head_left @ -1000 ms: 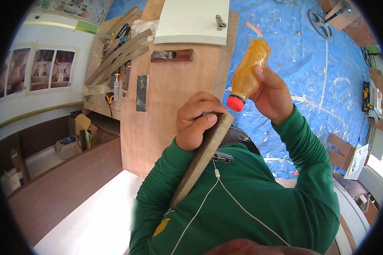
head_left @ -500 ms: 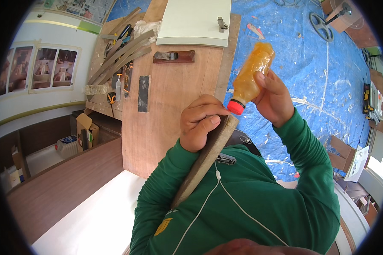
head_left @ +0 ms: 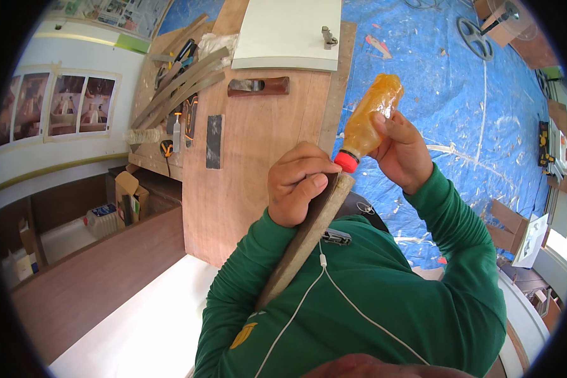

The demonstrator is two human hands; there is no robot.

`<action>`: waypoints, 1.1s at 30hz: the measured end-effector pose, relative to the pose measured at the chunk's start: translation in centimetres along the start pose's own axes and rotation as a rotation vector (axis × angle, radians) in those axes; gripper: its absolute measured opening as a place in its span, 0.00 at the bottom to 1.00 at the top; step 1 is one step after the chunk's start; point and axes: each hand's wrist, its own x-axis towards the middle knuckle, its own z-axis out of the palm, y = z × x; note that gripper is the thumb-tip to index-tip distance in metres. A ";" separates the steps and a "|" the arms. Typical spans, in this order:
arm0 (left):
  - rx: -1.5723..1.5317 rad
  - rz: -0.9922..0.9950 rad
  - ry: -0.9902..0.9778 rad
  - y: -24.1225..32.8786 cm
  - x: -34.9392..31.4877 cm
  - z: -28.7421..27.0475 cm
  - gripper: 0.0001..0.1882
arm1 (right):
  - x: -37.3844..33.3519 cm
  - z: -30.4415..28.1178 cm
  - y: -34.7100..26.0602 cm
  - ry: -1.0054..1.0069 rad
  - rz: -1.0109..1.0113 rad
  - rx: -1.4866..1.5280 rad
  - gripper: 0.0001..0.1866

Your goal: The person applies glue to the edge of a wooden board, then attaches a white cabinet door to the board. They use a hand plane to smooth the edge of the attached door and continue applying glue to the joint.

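Note:
A long wooden strip (head_left: 305, 246) slants up from my left forearm, its pale edge facing me and its darker brown side towards the workbench. My left hand (head_left: 299, 183) is closed around its upper end, with fingers pinched together near the tip. In my right hand (head_left: 400, 148) is a clear plastic bottle (head_left: 373, 116) of amber, thick-looking liquid, tipped with its red cap (head_left: 346, 160) downward. That cap is at the strip's upper end, by my left fingertips; whether it touches the wood I cannot tell.
On the wooden workbench (head_left: 252, 208) lie a hand plane (head_left: 258, 86), a dark flat block (head_left: 214, 142) and a white panel (head_left: 286, 31) with a metal hinge. Curved wood strips (head_left: 183, 88) and several tools are at its left. Blue sheeting (head_left: 447, 94) covers the floor.
My right hand has brought the bottle slightly down and left, so its red cap is now closer to my left fingertips. The left hand and strip have hardly moved.

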 end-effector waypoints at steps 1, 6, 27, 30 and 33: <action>0.006 0.001 0.001 0.0 0.0 0.0 0.12 | 0.0 0.0 0.0 0.005 0.007 0.012 0.21; 0.023 -0.007 -0.005 0.4 0.0 0.0 0.12 | 0.0 -0.1 0.5 0.030 0.027 0.053 0.20; 0.212 0.029 0.108 1.1 0.8 1.0 0.04 | 0.1 1.0 -0.4 -0.002 -0.043 0.014 0.20; 0.257 0.020 0.113 1.4 0.9 1.1 0.04 | 0.3 1.0 -0.3 0.019 -0.044 0.000 0.19; 0.278 0.021 0.135 1.4 0.8 1.2 0.03 | 0.3 1.0 -0.4 0.018 -0.027 0.006 0.18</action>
